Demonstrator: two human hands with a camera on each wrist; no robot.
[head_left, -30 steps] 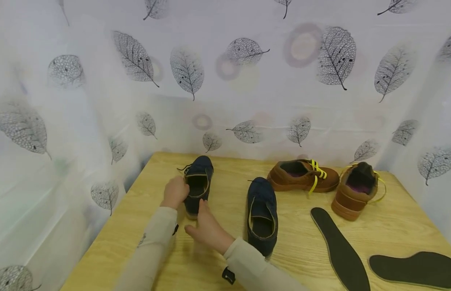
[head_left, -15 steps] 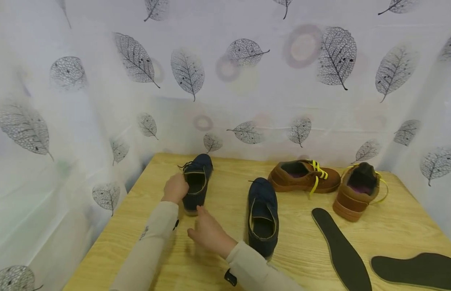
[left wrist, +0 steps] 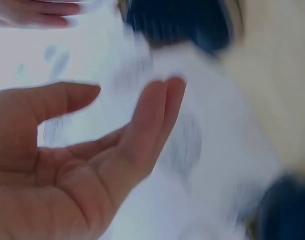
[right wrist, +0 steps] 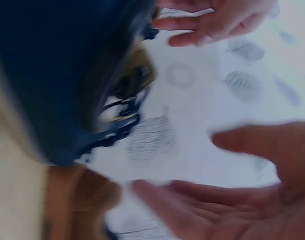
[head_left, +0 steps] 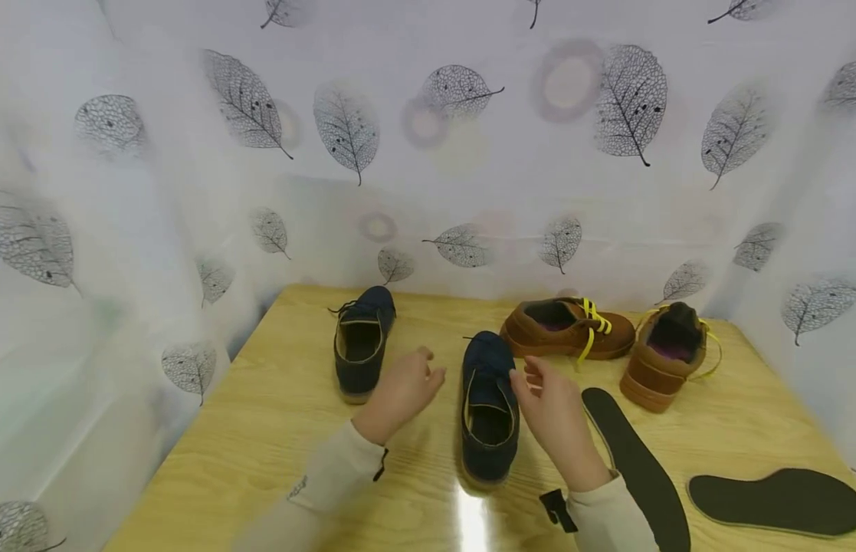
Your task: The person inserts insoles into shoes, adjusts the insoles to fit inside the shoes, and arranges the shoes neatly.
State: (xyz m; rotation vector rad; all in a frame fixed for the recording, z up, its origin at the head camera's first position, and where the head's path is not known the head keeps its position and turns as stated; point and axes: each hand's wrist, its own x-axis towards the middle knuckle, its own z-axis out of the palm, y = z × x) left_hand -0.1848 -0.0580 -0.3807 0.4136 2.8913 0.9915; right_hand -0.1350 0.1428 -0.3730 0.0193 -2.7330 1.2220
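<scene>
Two navy lace-up shoes stand on the table with their toes pointing away from me. The left navy shoe (head_left: 357, 376) sits near the far left, and the other navy shoe (head_left: 487, 456) is at the middle. My left hand (head_left: 403, 395) is between the two, its fingers loosely bent and nothing in them. To the right of the middle shoe, close to its side, hovers my right hand (head_left: 555, 414). The right wrist view shows its thumb and fingers (right wrist: 177, 215) apart, holding nothing. Whether the right fingertips touch the shoe is unclear.
A brown shoe (head_left: 538, 337) with yellow laces lies sideways at the back right, beside a second brown shoe (head_left: 651, 379) with its heel toward me. Two dark insoles, one slanting (head_left: 637, 460) and one crosswise (head_left: 779, 502), lie at the right. A leaf-print curtain (head_left: 469, 176) hangs behind the wooden table (head_left: 248, 437).
My left hand has let go of the left navy shoe and moved right. The right hand has swung right, past the middle shoe to its far side. The left shoe stands by itself.
</scene>
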